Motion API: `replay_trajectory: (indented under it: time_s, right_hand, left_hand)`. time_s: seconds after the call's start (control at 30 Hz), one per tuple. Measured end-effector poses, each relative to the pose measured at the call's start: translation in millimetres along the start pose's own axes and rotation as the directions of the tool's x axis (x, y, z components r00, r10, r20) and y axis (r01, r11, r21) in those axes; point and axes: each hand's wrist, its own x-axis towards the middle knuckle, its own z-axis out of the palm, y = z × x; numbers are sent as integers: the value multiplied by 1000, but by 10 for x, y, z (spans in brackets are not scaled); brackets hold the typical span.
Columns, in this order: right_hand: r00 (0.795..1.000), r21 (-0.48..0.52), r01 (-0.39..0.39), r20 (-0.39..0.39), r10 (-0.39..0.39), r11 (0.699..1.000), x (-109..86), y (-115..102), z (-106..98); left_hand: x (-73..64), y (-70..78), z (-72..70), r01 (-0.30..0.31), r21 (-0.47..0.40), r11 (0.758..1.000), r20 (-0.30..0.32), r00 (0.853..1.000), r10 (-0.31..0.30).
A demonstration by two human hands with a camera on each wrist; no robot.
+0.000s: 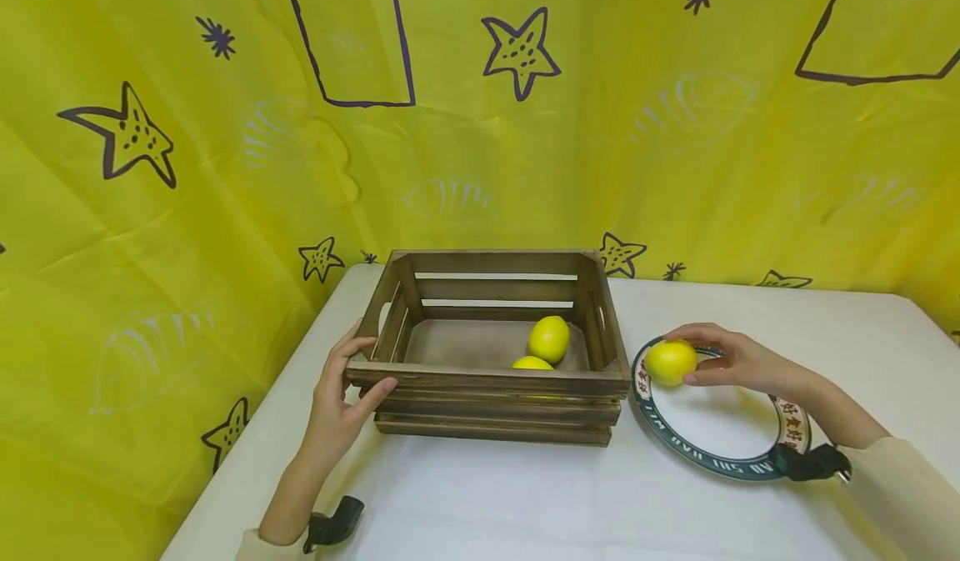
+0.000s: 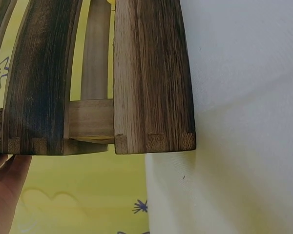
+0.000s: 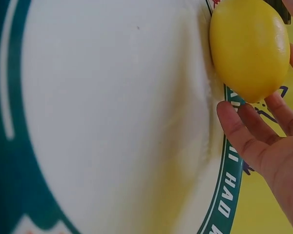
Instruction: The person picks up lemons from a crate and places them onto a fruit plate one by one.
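Observation:
A brown slatted wooden crate (image 1: 487, 380) stands on the table, with a lemon (image 1: 549, 339) and another lemon (image 1: 532, 363) inside on its right side. My left hand (image 1: 336, 407) grips the crate's front left corner, thumb on the front slat and fingers over the left side. In the left wrist view the fingers (image 2: 7, 183) show at the edge of the slats. Over the left rim of a round plate (image 1: 705, 458) with green edging and lettering, my right hand (image 1: 733, 361) holds a third lemon (image 3: 249, 46) between thumb and fingers.
A white cloth (image 1: 525, 503) covers the table. Behind and to the left hangs a yellow curtain (image 1: 450, 152) printed with stars and fish. The plate lies just right of the crate. Dark straps with camera mounts sit on both wrists.

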Motion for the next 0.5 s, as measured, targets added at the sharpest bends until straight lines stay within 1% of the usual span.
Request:
replay_trajectory:
  time_s: [0.1,0.23,0.4,0.5]
  right_hand:
    - [1000,-25,17,-9,-17,1000,-2,-15,-22]
    - [999,-15,42,1,-42,999,-6,-40,-58]
    - [1000,-2,2,14,-2,1000,-24,-127,-109]
    - [1000,-23,-14,6,14,1000,-25,-190,-140]
  left_hand:
    - [1,2,-1,7,-1,1000,1,1000,-7]
    - [1,9,-3,23,2,1000,3,1000,-23]
    - [8,16,-2,20,0,1000,4,1000,-20]
    - [12,15,-1,16,-4,1000,3,1000,-16]
